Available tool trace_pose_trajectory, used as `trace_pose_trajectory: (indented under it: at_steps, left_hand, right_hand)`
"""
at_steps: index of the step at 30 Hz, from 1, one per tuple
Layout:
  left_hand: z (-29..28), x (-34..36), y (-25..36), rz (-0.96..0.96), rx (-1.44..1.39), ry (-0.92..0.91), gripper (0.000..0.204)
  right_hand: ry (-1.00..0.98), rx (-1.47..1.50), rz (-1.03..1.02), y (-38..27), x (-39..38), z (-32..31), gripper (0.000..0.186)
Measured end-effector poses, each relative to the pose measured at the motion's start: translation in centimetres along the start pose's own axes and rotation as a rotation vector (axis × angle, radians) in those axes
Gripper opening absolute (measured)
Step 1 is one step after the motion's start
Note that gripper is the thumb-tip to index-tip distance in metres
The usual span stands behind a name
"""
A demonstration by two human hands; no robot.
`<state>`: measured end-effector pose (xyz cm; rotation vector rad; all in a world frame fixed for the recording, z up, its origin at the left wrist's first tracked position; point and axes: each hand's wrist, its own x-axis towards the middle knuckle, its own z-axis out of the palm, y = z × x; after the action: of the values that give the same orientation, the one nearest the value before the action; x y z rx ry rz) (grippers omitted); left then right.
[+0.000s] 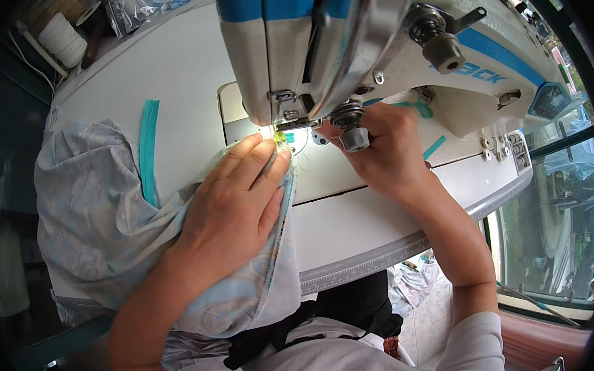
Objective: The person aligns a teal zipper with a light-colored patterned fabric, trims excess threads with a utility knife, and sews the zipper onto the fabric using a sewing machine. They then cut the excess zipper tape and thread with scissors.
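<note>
Under the lit needle area of a white and blue sewing machine point(248, 57) lies the edge of a pale blue-grey patterned fabric point(95, 194). My left hand point(231, 191) rests flat on this fabric, fingers stretched out and their tips just left of the presser foot. A small teal piece point(290, 138) shows beside the foot. My right hand point(388, 147) is right of the needle, under the machine arm, its fingers curled in. The tension knob point(355, 138) partly covers those fingertips, so what they hold is hidden. Behind that hand a teal strip point(422, 106) lies in a loop.
A longer teal strip point(148, 152) lies on the white table point(182, 62), left of the needle. Another short teal strip point(435, 147) is right of my right wrist. A white thread cone point(62, 40) stands at the back left. A ruler tape point(359, 261) runs along the front edge.
</note>
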<state>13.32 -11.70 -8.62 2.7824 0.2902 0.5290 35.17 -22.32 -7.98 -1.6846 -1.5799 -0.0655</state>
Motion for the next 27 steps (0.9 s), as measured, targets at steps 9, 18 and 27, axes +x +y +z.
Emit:
trace_pose_trajectory:
  at_steps: [9,18,27]
  left_hand:
    - [-0.1,0.0,0.0,0.002,-0.012,0.009,0.045]
    - [0.1,-0.1,-0.2,-0.004,-0.006,0.028,0.044]
    - [0.3,0.1,-0.1,-0.025,-0.012,0.021,0.04]
  right_hand:
    - [-0.116,-0.15,-0.005,-0.2,-0.6,-0.2,0.005]
    - [-0.087,-0.335,-0.131,0.3,-0.2,1.1,0.007]
    - [-0.032,-0.25,-0.129,-0.2,-0.2,1.2,0.017]
